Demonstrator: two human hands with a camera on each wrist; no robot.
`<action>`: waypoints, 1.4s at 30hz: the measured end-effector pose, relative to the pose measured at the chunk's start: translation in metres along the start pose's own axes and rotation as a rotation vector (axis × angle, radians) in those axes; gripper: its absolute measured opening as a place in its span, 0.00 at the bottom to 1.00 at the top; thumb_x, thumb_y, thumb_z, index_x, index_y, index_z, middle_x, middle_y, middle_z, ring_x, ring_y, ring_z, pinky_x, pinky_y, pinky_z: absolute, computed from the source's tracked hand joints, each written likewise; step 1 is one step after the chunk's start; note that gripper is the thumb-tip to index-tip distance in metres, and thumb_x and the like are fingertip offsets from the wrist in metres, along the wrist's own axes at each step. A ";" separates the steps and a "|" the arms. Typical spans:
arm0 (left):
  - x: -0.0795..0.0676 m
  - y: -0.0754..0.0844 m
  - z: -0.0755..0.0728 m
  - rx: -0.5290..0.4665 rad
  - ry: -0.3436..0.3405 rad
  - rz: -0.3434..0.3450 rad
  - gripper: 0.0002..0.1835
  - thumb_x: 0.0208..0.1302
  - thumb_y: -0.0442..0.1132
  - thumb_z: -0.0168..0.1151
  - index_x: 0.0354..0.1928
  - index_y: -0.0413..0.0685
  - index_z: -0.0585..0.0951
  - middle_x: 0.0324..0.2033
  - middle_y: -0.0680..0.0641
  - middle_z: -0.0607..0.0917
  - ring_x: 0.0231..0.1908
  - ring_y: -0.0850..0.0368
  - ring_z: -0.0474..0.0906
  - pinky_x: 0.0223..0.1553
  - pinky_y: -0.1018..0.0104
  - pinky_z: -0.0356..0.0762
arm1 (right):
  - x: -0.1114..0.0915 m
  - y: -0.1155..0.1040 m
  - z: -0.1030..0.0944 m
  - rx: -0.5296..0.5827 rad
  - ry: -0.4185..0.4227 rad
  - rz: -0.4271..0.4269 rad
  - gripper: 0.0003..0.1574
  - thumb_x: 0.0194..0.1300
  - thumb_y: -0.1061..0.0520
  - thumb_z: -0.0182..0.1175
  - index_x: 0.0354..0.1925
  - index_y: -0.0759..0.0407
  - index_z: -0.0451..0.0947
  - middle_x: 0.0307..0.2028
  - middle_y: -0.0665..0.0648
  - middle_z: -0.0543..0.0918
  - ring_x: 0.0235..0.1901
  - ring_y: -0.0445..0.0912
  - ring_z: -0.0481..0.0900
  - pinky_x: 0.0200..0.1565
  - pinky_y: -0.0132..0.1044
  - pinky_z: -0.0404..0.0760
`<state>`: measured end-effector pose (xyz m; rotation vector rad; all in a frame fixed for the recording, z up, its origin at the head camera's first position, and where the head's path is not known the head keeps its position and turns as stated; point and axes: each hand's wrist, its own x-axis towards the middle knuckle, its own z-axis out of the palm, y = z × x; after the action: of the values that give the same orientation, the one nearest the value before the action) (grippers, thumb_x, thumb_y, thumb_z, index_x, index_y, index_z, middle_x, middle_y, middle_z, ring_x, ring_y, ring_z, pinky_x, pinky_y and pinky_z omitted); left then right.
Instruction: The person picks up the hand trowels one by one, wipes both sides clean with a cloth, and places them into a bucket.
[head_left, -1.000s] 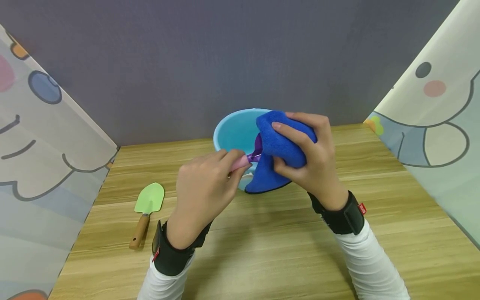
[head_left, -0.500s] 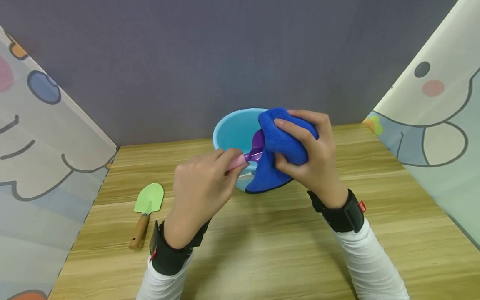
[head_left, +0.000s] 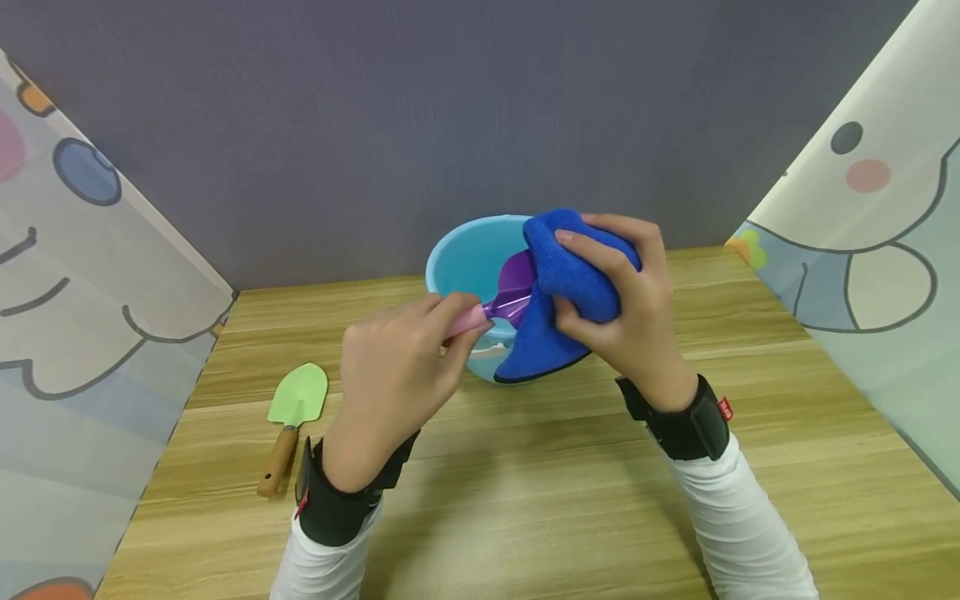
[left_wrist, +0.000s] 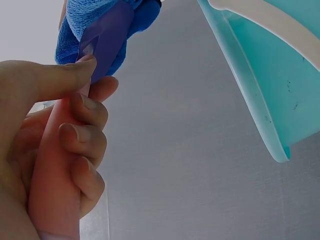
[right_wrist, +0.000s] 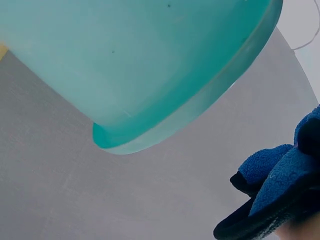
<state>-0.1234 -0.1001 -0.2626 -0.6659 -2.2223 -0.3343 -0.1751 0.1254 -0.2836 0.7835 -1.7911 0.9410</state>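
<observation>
My left hand [head_left: 393,358] grips the pink handle [left_wrist: 55,170] of a small trowel with a purple blade [head_left: 514,279]. In the left wrist view its thumb lies along the neck and the fingers curl round the handle. My right hand [head_left: 633,308] holds a blue towel [head_left: 573,275], bunched against the blade, with one black-edged corner hanging down. The towel hides the blade's far end. Both hands are raised in front of a light blue bucket [head_left: 468,250]. In the right wrist view the towel [right_wrist: 287,175] shows at the lower right, apart from the bucket.
A green trowel [head_left: 300,396] with a wooden handle lies on the wood-grain table [head_left: 525,500] at the left. The bucket has a white handle [left_wrist: 275,25]. A grey panel [head_left: 480,108] stands behind, with cartoon-printed sheets [head_left: 862,217] at both sides.
My left hand has drawn slightly left with the trowel, and more of the purple blade shows beside the towel. My right hand has shifted slightly up and right with the towel.
</observation>
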 end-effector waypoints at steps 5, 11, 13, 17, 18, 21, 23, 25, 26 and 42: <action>0.000 0.000 0.000 0.003 -0.001 -0.002 0.11 0.61 0.50 0.64 0.34 0.52 0.87 0.12 0.52 0.80 0.09 0.58 0.67 0.07 0.64 0.58 | 0.000 0.003 -0.001 0.004 0.001 0.011 0.31 0.43 0.57 0.65 0.51 0.56 0.79 0.53 0.74 0.74 0.57 0.60 0.72 0.53 0.67 0.76; 0.000 0.000 -0.001 0.013 0.000 0.001 0.11 0.62 0.50 0.64 0.35 0.52 0.87 0.12 0.52 0.81 0.09 0.58 0.67 0.07 0.64 0.58 | 0.002 0.004 -0.004 0.003 0.018 0.035 0.30 0.45 0.53 0.65 0.50 0.58 0.79 0.52 0.76 0.74 0.57 0.59 0.73 0.54 0.65 0.76; 0.000 0.000 0.000 0.014 0.006 0.006 0.11 0.62 0.50 0.64 0.35 0.52 0.87 0.12 0.52 0.80 0.09 0.58 0.66 0.07 0.64 0.57 | 0.002 0.003 -0.005 0.003 0.024 0.040 0.30 0.45 0.53 0.64 0.50 0.58 0.79 0.52 0.76 0.74 0.57 0.58 0.73 0.53 0.65 0.76; 0.000 0.001 -0.001 0.012 0.015 0.011 0.11 0.62 0.50 0.63 0.35 0.52 0.87 0.12 0.52 0.80 0.09 0.58 0.67 0.07 0.64 0.57 | 0.002 0.003 -0.007 0.000 0.023 0.051 0.30 0.45 0.52 0.64 0.50 0.59 0.79 0.53 0.76 0.74 0.57 0.58 0.73 0.53 0.65 0.76; -0.001 0.001 -0.001 0.011 0.017 0.010 0.11 0.62 0.50 0.63 0.35 0.52 0.87 0.12 0.51 0.80 0.09 0.58 0.66 0.07 0.64 0.56 | 0.002 0.003 -0.008 0.003 0.026 0.054 0.30 0.45 0.52 0.64 0.50 0.59 0.79 0.52 0.76 0.74 0.56 0.58 0.73 0.54 0.65 0.76; -0.001 0.001 -0.002 0.004 0.024 0.009 0.11 0.61 0.50 0.64 0.35 0.52 0.87 0.12 0.51 0.81 0.09 0.58 0.66 0.07 0.65 0.56 | 0.003 0.004 -0.009 0.014 0.039 0.063 0.30 0.45 0.52 0.64 0.50 0.59 0.79 0.52 0.76 0.74 0.56 0.58 0.73 0.54 0.62 0.75; -0.001 0.001 -0.002 -0.001 0.029 0.009 0.11 0.61 0.50 0.64 0.35 0.51 0.87 0.12 0.51 0.81 0.09 0.58 0.66 0.07 0.65 0.56 | 0.003 0.005 -0.009 0.020 0.053 0.069 0.30 0.45 0.52 0.64 0.50 0.59 0.80 0.52 0.76 0.74 0.56 0.58 0.73 0.55 0.61 0.75; -0.001 0.002 -0.003 -0.006 0.037 0.011 0.11 0.60 0.49 0.65 0.35 0.51 0.87 0.13 0.51 0.81 0.09 0.58 0.66 0.07 0.65 0.56 | 0.003 0.005 -0.010 0.020 0.063 0.075 0.30 0.44 0.52 0.64 0.49 0.59 0.80 0.52 0.75 0.74 0.56 0.58 0.73 0.55 0.60 0.74; -0.001 0.002 -0.003 -0.006 0.035 0.012 0.11 0.61 0.50 0.64 0.35 0.51 0.87 0.13 0.51 0.81 0.09 0.58 0.66 0.07 0.65 0.56 | 0.004 0.006 -0.011 0.019 0.067 0.077 0.30 0.44 0.52 0.64 0.49 0.59 0.80 0.52 0.75 0.74 0.56 0.57 0.73 0.55 0.60 0.74; -0.001 0.003 -0.004 -0.011 0.044 0.001 0.10 0.60 0.49 0.65 0.35 0.52 0.88 0.14 0.52 0.83 0.09 0.58 0.67 0.07 0.64 0.57 | 0.005 0.009 -0.016 0.003 0.073 0.110 0.30 0.44 0.53 0.64 0.49 0.63 0.81 0.51 0.75 0.76 0.55 0.56 0.74 0.54 0.58 0.74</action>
<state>-0.1189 -0.1001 -0.2601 -0.6593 -2.1802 -0.3579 -0.1775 0.1425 -0.2767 0.6492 -1.7845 1.0312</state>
